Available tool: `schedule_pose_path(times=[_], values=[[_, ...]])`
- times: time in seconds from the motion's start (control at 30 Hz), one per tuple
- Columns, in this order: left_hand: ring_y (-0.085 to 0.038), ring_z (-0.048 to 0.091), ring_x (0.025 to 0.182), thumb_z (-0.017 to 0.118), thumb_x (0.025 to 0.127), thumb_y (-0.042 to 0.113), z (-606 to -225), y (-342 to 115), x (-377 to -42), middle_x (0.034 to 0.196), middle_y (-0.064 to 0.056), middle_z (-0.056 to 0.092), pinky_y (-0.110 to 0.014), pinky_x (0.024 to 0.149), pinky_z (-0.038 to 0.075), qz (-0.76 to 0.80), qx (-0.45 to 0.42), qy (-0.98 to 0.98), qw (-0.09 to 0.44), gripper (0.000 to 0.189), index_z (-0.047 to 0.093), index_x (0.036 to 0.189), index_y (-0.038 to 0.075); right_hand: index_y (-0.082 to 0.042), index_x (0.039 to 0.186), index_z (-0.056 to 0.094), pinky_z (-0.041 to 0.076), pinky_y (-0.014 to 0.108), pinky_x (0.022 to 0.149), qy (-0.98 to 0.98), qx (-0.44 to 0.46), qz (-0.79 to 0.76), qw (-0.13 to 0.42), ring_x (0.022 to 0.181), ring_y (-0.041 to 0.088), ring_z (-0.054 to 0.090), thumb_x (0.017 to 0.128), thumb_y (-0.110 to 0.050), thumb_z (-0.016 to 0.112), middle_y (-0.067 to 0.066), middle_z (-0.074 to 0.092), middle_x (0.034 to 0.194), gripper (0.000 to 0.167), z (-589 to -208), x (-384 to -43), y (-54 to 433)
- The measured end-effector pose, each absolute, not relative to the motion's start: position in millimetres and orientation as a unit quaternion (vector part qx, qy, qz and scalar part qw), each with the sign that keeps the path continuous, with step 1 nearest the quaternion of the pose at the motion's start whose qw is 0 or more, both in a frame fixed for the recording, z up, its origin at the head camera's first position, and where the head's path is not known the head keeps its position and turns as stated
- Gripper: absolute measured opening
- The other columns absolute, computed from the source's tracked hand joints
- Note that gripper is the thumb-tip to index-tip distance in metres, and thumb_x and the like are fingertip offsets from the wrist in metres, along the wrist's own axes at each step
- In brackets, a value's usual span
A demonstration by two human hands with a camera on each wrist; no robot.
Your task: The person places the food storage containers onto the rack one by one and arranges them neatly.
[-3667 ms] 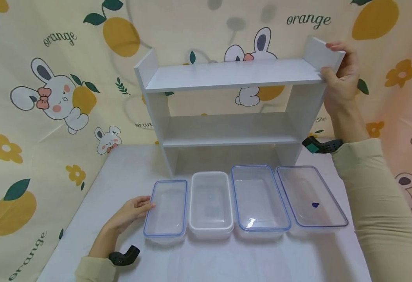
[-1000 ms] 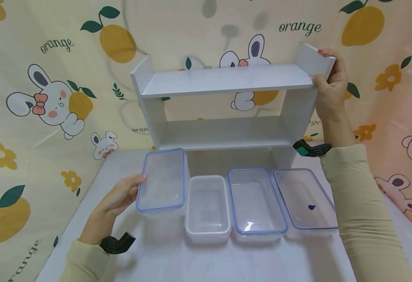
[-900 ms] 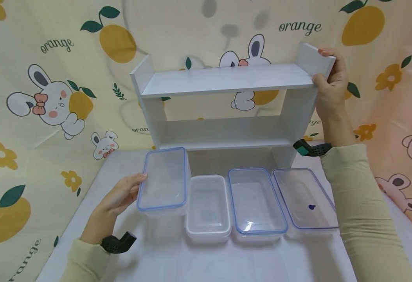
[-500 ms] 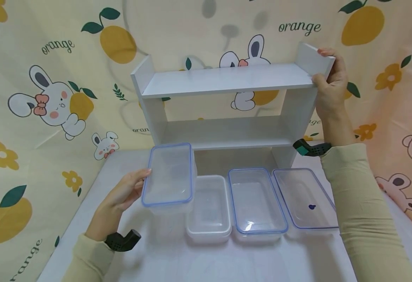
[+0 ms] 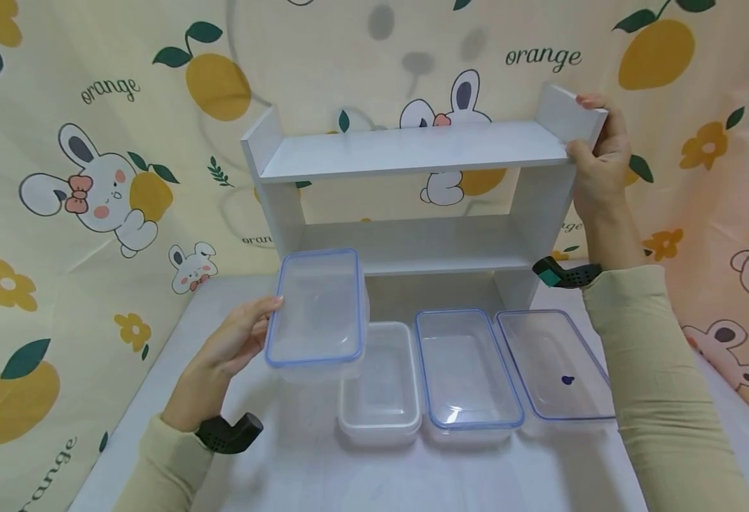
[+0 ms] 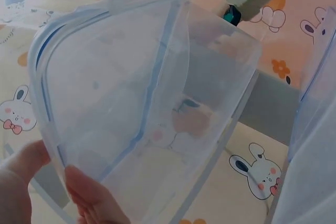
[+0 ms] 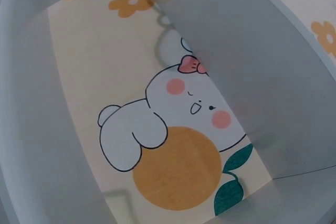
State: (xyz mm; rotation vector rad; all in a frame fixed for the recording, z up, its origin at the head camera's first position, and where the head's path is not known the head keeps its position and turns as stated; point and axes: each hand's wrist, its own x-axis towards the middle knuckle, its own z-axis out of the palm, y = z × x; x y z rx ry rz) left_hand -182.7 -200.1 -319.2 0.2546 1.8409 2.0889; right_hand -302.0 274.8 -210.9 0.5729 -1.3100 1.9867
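My left hand pinches the left edge of a clear food container with a blue-rimmed lid. It is raised off the table in front of the shelf's left side, overlapping the lower openings in the head view. Up close in the left wrist view, thumb and fingers grip the lid rim of the container. My right hand holds the top of the right side panel of a white shelf, thumb in front and fingers behind. The right wrist view shows the shelf's inner panels, with the hand out of sight.
Three more lidded containers stand in a row on the white table: a white-rimmed one, a blue-rimmed one, and another with a dark blue mark. Behind the shelf hangs a printed cloth.
My left hand has lifted the container from the left end of the row, moving it up and to the right toward the shelf. The right hand keeps its hold on the side panel.
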Motion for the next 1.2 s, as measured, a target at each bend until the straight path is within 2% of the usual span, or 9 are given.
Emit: schedule_pose_path(times=[0.33,0.67,1.03,1.2], values=[[-0.004,0.063,0.096,0.051,0.098,0.031,-303.5,-191.2,-186.9,0.104,0.011,0.066,-0.020,0.083,0.054,0.736,0.104,0.645,0.177,0.020,0.056,0.112,0.017,-0.011,0.111,0.059,0.032,0.035,0.117,-0.507,0.212,0.765,0.336,0.125,0.021,0.040,0.085,0.021,0.044,0.004,0.049,0.134,0.044,-209.8,-298.2,276.4],[-0.002,0.065,0.083,0.046,0.100,0.022,-290.2,-179.4,-189.3,0.087,0.010,0.070,-0.016,0.076,0.055,0.774,0.114,0.598,0.173,0.017,0.062,0.102,0.014,-0.010,0.112,0.059,0.030,0.034,0.118,-0.506,0.212,0.767,0.334,0.127,0.021,0.039,0.084,0.022,0.045,0.005,0.048,0.135,0.045,-208.3,-297.5,275.9],[-0.002,0.063,0.087,0.047,0.100,0.027,-278.0,-171.7,-190.0,0.095,0.010,0.068,-0.017,0.077,0.053,0.771,0.127,0.602,0.166,0.019,0.057,0.109,0.014,-0.010,0.111,0.058,0.030,0.035,0.117,-0.501,0.227,0.765,0.335,0.125,0.022,0.040,0.085,0.022,0.043,0.004,0.050,0.132,0.044,-210.9,-298.0,274.8],[-0.002,0.063,0.087,0.050,0.099,0.028,-268.9,-165.0,-188.0,0.093,0.009,0.068,-0.017,0.076,0.054,0.781,0.119,0.591,0.164,0.022,0.053,0.112,0.011,-0.011,0.111,0.059,0.031,0.035,0.117,-0.502,0.229,0.764,0.335,0.125,0.022,0.040,0.085,0.022,0.044,0.003,0.050,0.132,0.044,-211.3,-299.7,273.8]])
